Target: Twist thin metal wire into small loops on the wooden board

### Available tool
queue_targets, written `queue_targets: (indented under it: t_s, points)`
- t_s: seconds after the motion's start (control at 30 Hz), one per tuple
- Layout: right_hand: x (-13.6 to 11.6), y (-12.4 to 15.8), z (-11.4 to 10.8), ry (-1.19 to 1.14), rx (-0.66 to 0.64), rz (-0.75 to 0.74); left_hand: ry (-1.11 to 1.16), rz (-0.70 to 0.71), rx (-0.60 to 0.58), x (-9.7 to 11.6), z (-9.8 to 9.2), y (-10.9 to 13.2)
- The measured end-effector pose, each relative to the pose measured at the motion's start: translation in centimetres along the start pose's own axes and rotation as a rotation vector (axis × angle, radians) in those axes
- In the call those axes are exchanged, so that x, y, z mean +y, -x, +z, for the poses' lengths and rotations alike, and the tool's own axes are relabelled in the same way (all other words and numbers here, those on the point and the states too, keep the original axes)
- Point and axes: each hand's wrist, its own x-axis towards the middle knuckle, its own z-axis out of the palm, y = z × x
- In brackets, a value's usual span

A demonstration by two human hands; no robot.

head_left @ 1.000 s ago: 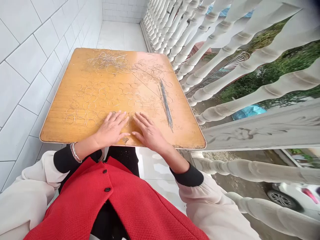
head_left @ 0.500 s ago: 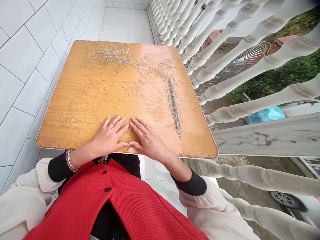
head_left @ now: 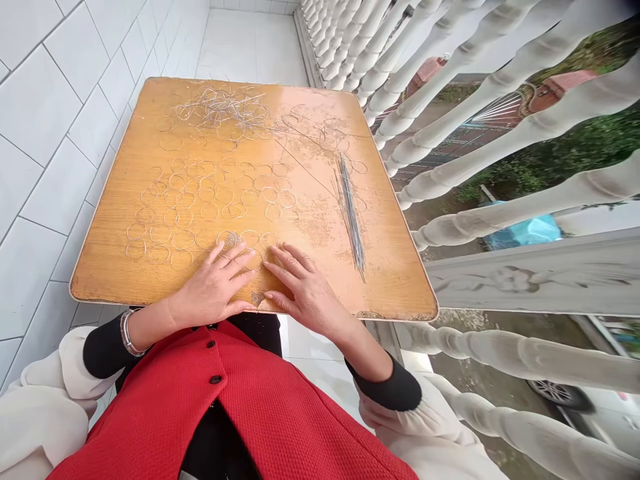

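Observation:
My left hand point(head_left: 216, 283) lies flat at the near edge of the wooden table point(head_left: 115, 267), fingers apart. My right hand point(head_left: 306, 287) rests to its right, its fingers stretched out and touching the tabletop. Between and just ahead of the fingertips are thin wire rings point(head_left: 251, 241), partly covered by the hands. More wire rings point(head_left: 183, 239) are laid out in loose rows over the left and middle of the table. Neither hand grips anything that I can see.
A tangled heap of wire point(head_left: 223, 107) lies at the far side of the table. On the right is a bundle of straight wires point(head_left: 353, 220), with a few loose strands near it. A tiled wall point(head_left: 55, 113) stands left; a white balustrade point(head_left: 480, 213) runs along the right.
My hands have drawn slightly apart and toward me, the right one also moving a little right. More of the rings ahead of the fingers now show.

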Motion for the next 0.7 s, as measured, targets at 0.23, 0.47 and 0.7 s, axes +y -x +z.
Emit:
queue_targets:
  t_s: [0.23, 0.47, 0.7]
  points:
    - [0.0, -0.5, 0.6, 0.013, -0.004, 0.013, 0.015, 0.052, -0.003, -0.3, 0.2, 0.2]
    - [1.3, -0.4, -2.8, -0.049, 0.062, -0.056, 0.063, 0.087, 0.177, -0.1, -0.6, 1.2]
    - [9.1, -9.8, -10.3, 0.093, 0.145, 0.100, 0.101, 0.038, 0.456, -0.5, -0.8, 3.5]
